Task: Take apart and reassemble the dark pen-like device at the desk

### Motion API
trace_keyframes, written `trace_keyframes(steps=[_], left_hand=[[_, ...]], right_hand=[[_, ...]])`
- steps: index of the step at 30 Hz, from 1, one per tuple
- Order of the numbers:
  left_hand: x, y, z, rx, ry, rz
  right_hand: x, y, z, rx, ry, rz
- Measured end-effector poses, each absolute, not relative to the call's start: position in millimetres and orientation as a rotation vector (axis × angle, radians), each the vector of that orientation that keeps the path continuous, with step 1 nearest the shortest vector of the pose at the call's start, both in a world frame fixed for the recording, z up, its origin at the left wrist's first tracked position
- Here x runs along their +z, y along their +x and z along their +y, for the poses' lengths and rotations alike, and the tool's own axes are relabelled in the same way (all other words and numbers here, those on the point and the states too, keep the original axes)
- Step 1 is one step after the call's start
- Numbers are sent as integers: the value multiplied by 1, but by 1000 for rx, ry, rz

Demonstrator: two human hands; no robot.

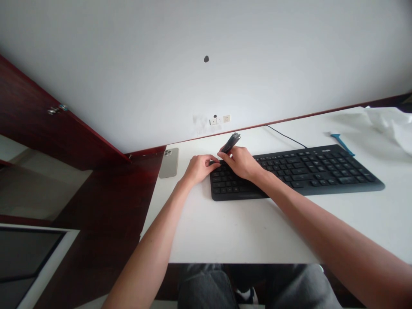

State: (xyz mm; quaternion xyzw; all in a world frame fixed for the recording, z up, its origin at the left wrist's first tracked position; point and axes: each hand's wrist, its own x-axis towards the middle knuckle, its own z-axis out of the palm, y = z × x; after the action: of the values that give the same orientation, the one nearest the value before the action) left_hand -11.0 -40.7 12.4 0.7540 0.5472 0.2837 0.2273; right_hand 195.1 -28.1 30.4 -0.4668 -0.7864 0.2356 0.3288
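Note:
My right hand (240, 163) pinches a small dark tool (231, 143) between thumb and fingers, its tip pointing up and away from the keys. The exact kind of tool is hard to tell. My left hand (198, 168) lies curled at the upper left corner of a black computer keyboard (301, 174), its fingertips on or just over the keys and almost meeting my right hand. Whatever lies under those fingers is hidden.
A beige smartphone (168, 162) lies at the white desk's (231, 231) left edge. Further right are a black cable (286, 136), a blue plastic strip (343, 144) and crumpled white material (389, 126). A wall socket (222, 119) sits behind the desk, and a dark red cabinet (41, 111) stands left.

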Motion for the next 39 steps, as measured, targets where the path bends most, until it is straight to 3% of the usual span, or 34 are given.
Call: trace_keyframes(steps=[23, 39], left_hand=[[20, -8, -45, 746, 2105, 1502], [19, -7, -47, 767, 2088, 1497]], right_hand=[[55, 193, -41, 497, -1477, -2156], [51, 199, -32, 739, -1501, -2034]])
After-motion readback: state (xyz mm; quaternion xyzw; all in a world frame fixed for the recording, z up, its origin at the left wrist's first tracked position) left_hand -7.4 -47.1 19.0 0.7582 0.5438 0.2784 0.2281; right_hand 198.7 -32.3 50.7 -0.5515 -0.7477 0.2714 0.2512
